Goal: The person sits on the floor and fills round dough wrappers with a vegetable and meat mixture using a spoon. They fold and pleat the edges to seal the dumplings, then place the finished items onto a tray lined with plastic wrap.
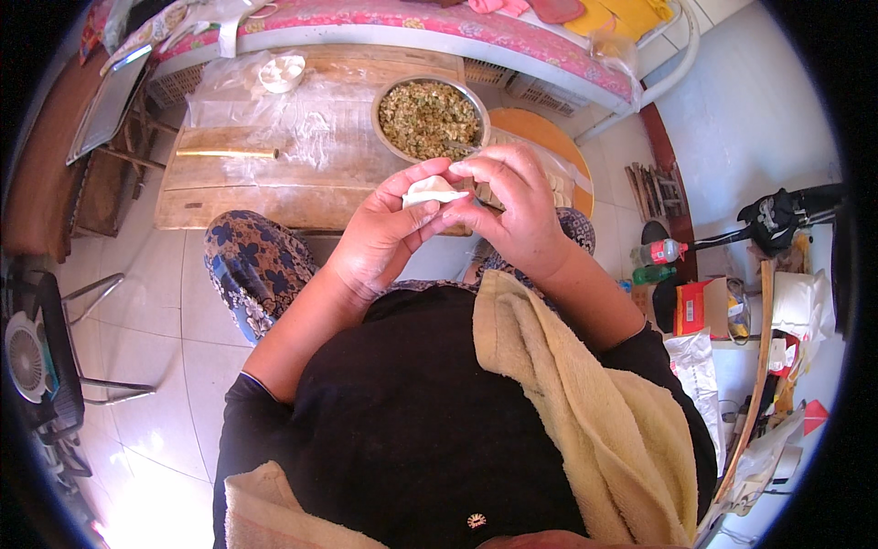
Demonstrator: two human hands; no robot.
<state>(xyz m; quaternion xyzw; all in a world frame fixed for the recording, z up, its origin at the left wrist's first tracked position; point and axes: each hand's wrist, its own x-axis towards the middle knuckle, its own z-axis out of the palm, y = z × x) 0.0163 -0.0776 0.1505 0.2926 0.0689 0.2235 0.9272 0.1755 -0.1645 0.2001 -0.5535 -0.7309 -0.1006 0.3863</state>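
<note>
A white dumpling (432, 191), its dough folded over, is held up in front of my body at the near edge of the low wooden table. My left hand (389, 209) cradles it between thumb and fingers. From the other side, my right hand (512, 206) curls in with thumb and fingers at the dumpling's right end; the exact contact is partly hidden. Just beyond my hands sits a metal bowl (374, 117) of chopped green-and-brown filling, with a utensil handle leaning in it. Pale pieces, partly covered by my right hand, lie on a round board (578, 188).
A thin rolling pin (227, 154) lies on the floury wooden table (247, 197). At its far side stands a small bowl (282, 73) with white contents, on plastic sheeting. A bed (366, 23) borders the table beyond. Bottles (658, 252) and boxes are at the right; a fan (27, 357) is at left.
</note>
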